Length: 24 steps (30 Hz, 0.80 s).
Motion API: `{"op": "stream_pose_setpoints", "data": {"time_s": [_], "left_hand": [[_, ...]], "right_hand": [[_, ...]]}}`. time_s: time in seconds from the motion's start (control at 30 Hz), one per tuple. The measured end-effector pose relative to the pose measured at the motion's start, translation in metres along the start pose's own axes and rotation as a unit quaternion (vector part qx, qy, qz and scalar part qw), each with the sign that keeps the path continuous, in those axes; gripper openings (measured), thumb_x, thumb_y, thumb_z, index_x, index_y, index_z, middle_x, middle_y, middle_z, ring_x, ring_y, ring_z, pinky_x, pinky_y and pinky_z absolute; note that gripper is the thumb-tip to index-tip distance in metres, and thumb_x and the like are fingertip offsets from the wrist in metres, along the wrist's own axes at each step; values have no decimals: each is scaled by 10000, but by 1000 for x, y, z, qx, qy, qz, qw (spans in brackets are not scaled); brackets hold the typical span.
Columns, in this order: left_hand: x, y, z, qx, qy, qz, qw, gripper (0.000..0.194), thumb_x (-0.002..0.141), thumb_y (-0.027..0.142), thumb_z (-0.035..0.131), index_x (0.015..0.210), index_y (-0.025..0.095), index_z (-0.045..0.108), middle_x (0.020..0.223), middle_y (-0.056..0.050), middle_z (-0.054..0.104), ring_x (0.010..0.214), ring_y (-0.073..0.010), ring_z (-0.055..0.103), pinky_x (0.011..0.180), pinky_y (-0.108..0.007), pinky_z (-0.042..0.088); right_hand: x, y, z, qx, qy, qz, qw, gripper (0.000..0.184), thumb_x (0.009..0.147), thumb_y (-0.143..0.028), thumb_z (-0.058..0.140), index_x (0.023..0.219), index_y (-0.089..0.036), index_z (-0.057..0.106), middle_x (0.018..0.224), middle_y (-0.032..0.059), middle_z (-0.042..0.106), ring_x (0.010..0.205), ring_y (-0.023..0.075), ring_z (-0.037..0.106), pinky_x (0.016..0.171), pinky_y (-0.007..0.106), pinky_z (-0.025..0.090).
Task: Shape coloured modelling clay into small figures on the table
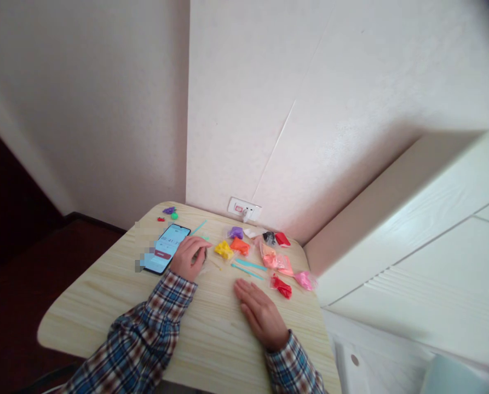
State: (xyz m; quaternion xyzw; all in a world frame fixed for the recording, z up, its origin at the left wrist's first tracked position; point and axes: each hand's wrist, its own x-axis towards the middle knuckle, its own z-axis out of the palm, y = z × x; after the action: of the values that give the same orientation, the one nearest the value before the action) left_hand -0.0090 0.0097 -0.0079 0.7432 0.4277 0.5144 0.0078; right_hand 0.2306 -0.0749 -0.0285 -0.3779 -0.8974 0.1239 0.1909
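Note:
My left hand (188, 258) is beside the phone (167, 249), its fingers curled together. Something small and dark shows at the fingertips, but the fingers hide what it is. My right hand (263, 313) lies flat on the table with its fingers stretched out, holding nothing. Just beyond it are a flat turquoise modelling tool (250, 264) and a thinner turquoise stick (247, 271). Small bags of coloured clay lie around these: yellow (223, 250), orange (240, 246), purple (235, 232), red (282, 287) and pink (304, 280).
More clay packets, peach (268, 255), black (269, 237) and red (282, 239), sit near the wall. Small purple (169, 210), green (174, 216) and red (161, 219) shapes lie at the table's far left corner. A socket (244, 209) with a plug is on the wall behind.

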Motion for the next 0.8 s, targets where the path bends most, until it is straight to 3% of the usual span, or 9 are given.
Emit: {"op": "stream_pose_setpoints", "data": {"time_s": [0.33, 0.43, 0.57, 0.7, 0.8], "left_hand": [[-2, 6, 1, -5, -23, -2, 1000, 233, 787, 55, 419, 790, 150, 632, 784, -58, 638, 805, -178, 555, 760, -336, 475], [-2, 6, 1, -6, -27, 0, 1000, 234, 777, 46, 419, 779, 143, 632, 772, -63, 639, 789, -180, 555, 749, -337, 475], [-3, 8, 2, -8, -32, 6, 999, 237, 766, 41, 422, 771, 147, 633, 755, -62, 640, 763, -183, 556, 725, -338, 473], [-6, 8, 5, -4, -37, 9, 999, 231, 764, 47, 431, 768, 161, 632, 755, -51, 645, 752, -179, 558, 717, -336, 465], [-8, 7, 7, -1, -41, 16, 999, 231, 766, 49, 435, 774, 169, 632, 757, -43, 648, 753, -177, 559, 714, -334, 455]], "right_hand": [[1, -11, 3, -22, -39, -11, 999, 526, 898, -212, 361, 1396, -188, 194, 1418, 79, 306, 1300, 205, 304, 1053, 435, 330], [4, -16, 6, -35, -22, 9, 999, 513, 904, -202, 342, 1394, -172, 196, 1416, 91, 306, 1298, 202, 310, 1045, 441, 338], [4, -20, 9, -35, -24, -19, 999, 518, 899, -218, 364, 1391, -167, 210, 1412, 80, 318, 1308, 209, 286, 1056, 439, 326], [4, -24, 10, -36, 22, 7, 999, 509, 900, -193, 349, 1390, -174, 214, 1405, 83, 332, 1302, 210, 298, 1044, 445, 344], [5, -28, 13, -26, -22, -38, 999, 524, 896, -209, 371, 1392, -180, 202, 1404, 59, 337, 1314, 205, 270, 1059, 433, 326]]}}
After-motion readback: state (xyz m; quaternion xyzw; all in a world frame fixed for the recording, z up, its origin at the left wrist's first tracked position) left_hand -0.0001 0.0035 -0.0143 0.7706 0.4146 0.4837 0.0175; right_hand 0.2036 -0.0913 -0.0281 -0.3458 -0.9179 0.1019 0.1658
